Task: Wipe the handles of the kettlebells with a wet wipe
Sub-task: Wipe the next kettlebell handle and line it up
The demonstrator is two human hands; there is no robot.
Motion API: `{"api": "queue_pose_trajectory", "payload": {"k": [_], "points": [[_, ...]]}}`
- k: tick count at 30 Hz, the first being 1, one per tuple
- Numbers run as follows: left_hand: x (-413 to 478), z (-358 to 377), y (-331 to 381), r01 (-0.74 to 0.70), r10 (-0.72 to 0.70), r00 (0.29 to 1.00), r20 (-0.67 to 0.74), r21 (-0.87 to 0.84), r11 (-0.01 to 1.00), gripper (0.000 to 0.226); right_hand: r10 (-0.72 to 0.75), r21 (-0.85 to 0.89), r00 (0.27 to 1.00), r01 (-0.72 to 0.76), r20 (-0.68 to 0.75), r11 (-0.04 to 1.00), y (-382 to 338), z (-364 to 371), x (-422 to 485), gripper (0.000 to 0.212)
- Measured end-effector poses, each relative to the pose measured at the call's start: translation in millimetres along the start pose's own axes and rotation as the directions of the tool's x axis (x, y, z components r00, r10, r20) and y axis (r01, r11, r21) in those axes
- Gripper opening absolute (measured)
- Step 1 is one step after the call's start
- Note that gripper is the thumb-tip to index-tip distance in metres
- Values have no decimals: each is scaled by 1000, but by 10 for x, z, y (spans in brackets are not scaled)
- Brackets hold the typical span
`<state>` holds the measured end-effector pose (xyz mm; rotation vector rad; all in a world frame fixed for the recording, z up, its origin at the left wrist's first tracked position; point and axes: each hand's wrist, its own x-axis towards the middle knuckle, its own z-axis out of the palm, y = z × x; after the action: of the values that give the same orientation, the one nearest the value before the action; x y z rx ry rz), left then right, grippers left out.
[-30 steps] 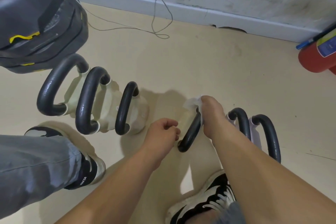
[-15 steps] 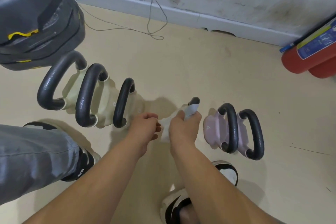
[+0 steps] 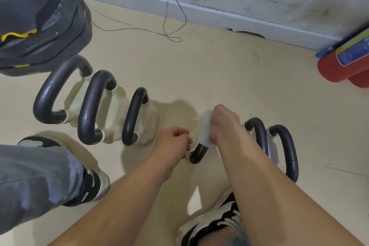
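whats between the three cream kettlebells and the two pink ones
In the head view, another kettlebell's black handle, with the right hand holding a wet wipe round it and the left hand beside it.

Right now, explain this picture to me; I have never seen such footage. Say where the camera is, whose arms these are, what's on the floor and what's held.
No machine here: a person wears a camera on the head, looking down at their own bare arms. On the beige floor stand three cream kettlebells at left and two pale pink kettlebells at right, all with black handles. Between them, the right hand grips a white wet wipe wrapped round another kettlebell's black handle. The left hand is curled beside that handle's near end; whether it holds anything I cannot tell. A dark bag, a thin cable and a red fire extinguisher lie near the wall.
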<state>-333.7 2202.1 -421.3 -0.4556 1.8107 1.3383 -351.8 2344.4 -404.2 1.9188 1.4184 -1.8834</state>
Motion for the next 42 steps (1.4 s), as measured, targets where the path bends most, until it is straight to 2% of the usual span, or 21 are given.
{"api": "queue_pose_trajectory", "payload": {"k": [2, 3, 6, 9, 12, 15, 18, 22, 24, 26, 29, 31, 33, 35, 40, 42], "points": [[22, 14, 4, 0, 0, 1000, 14, 15, 1000, 21, 27, -22, 1000, -27, 7, 999, -1, 3, 53, 13], [28, 14, -4, -2, 1, 1000, 16, 21, 1000, 21, 40, -16, 999, -40, -7, 999, -7, -3, 55, 11], [-14, -8, -22, 1, -2, 1000, 15, 35, 999, 21, 13, -129, 992, -29, -125, 991, 54, -21, -43, 21], [-62, -26, -16, -13, 13, 1000, 10, 41, 999, 21, -273, -191, 948, 242, -161, 951, 378, 27, -206, 43], [-126, -51, 15, -44, 44, 999, 12, 58, 997, 26, -479, -379, 869, 406, -120, 832, 777, 104, -375, 60], [-196, -81, 12, -52, 52, 999, -3, 81, 995, 25, -552, -504, 833, 462, -36, 730, 1062, 80, -427, 72], [-287, -95, -3, -59, 62, 998, -28, 106, 993, 23, -620, -633, 775, 543, 125, 551, 1263, -50, -514, 81], [-421, -122, 61, -82, 86, 996, -35, 120, 989, 22, -639, -746, 707, 593, 303, 303, 1425, -193, -508, 106], [-471, -111, 83, -95, 99, 995, -31, 126, 987, 23, -661, -771, 670, 599, 337, 215, 1455, -256, -511, 104], [-510, -80, 80, -110, 114, 993, -23, 127, 986, 24, -673, -752, 672, 606, 310, 260, 1441, -261, -536, 102], [-562, -18, 50, -120, 121, 993, -1, 120, 986, 23, -634, -695, 740, 578, 226, 427, 1340, -168, -511, 112], [-576, -5, 21, -128, 130, 991, -8, 129, 983, 18, -639, -713, 738, 566, 216, 413, 1228, -114, -447, 110], [-568, -25, 1, -134, 140, 989, -40, 131, 982, 18, -673, -726, 715, 564, 190, 394, 1054, -110, -371, 90], [-540, -63, 0, -127, 137, 988, -67, 141, 982, 20, -665, -739, 722, 552, 190, 388, 848, -144, -277, 75], [-432, -96, 32, -97, 104, 993, -54, 113, 989, 15, -494, -624, 826, 541, 269, 564, 302, -253, -45, 39], [-411, -79, 42, -90, 95, 995, -41, 108, 990, 15, -471, -586, 837, 536, 279, 608, 170, -283, 45, 31]]}}
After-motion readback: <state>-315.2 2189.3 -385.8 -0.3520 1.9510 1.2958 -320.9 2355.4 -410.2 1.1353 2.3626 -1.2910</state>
